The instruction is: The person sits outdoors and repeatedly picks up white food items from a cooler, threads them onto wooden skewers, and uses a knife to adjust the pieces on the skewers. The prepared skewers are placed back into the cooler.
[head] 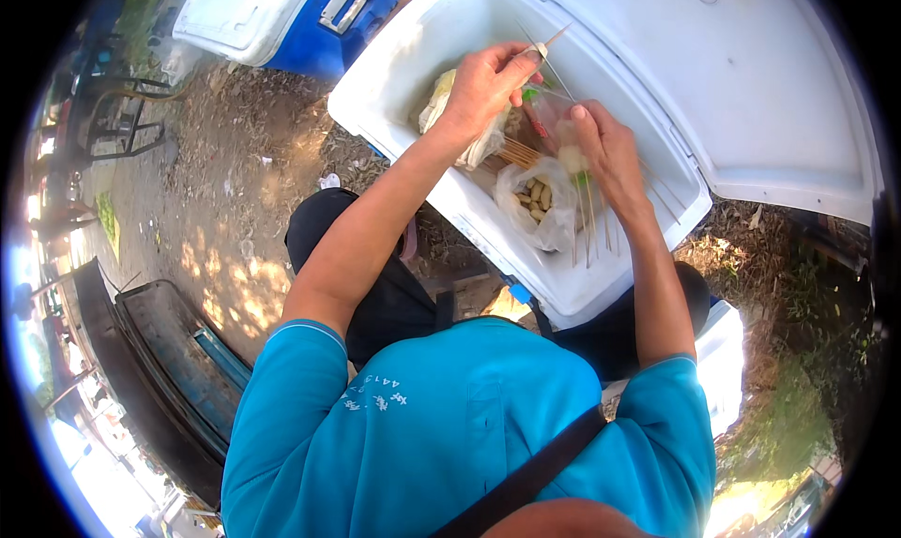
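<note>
Over an open white cooler box [394, 126], my left hand [493, 84] pinches a small pale piece of food [538, 48] with a pointed stick end jutting past it. My right hand [607, 140], to its right, has thumb and fingers closed on a thin skewer [559, 79] that crosses towards the left hand's fingertips. Below them in the box lie a plastic bag of brownish oval pieces [536, 199], a bundle of wooden skewers [519, 152] and pale layered food [479, 147]. Several skewered items lie under my right hand, their sticks [590, 221] pointing towards me.
The cooler's raised lid [711, 66] leans away at the right. A blue cooler with a white lid [295, 24] stands at the upper left, and another white box [725, 362] at the lower right. A metal tray [169, 334] lies left, on leaf-littered ground [232, 165].
</note>
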Available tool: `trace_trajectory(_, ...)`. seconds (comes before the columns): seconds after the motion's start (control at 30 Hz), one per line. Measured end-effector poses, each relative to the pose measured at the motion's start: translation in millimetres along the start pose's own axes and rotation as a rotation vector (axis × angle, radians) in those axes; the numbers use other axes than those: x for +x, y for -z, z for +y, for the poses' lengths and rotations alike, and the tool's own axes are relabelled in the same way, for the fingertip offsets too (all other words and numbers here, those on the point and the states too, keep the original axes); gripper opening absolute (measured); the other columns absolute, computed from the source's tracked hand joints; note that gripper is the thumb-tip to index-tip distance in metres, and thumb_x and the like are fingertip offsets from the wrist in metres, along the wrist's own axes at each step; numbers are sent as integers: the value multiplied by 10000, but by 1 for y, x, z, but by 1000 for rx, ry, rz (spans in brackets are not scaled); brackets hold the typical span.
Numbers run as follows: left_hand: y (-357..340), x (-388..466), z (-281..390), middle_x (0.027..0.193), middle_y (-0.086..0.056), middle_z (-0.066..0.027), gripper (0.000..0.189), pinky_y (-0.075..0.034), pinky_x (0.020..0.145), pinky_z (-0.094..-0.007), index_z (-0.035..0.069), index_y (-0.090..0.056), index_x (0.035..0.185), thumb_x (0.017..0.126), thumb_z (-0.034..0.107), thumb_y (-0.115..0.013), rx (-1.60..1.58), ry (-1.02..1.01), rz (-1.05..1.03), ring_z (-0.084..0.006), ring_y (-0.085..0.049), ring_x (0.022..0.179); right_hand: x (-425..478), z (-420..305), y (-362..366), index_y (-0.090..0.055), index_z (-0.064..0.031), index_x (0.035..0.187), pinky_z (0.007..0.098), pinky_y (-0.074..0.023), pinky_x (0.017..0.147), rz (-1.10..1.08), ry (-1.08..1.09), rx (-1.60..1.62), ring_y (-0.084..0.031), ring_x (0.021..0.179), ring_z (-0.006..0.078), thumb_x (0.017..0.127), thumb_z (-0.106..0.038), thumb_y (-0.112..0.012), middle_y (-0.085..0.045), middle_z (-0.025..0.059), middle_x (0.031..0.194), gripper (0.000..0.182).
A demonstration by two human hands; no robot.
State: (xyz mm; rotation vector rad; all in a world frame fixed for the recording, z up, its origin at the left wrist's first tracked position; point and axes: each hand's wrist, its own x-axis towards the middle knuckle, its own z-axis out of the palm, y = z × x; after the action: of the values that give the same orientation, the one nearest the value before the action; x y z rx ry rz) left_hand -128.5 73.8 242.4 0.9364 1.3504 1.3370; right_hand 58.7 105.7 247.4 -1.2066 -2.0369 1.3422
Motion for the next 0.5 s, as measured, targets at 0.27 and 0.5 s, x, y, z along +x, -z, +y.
trace_trajectory(0.27, -11, 2, -36, 762, -653, -109, 344, -465, 630, -290, 21, -598, 1031, 795, 268, -638, 665, -305, 170, -189, -618, 658, 11, 19, -11, -579, -23, 923, 379, -422, 644, 31, 51, -171, -561, 683, 324, 920, -429, -398, -591, 156, 730, 445)
trace_trajectory(0.5, -3, 9, -20, 809, -639, -77, 345, -370, 468, -185, 20, -515, 1103, 863, 259, -582, -10, 108, -24, -76, -579, 668, 9, 19, -12, -557, -1, 894, 404, -412, 662, 10, -5, -94, -549, 728, 366, 929, -399, -385, -582, 200, 767, 435)
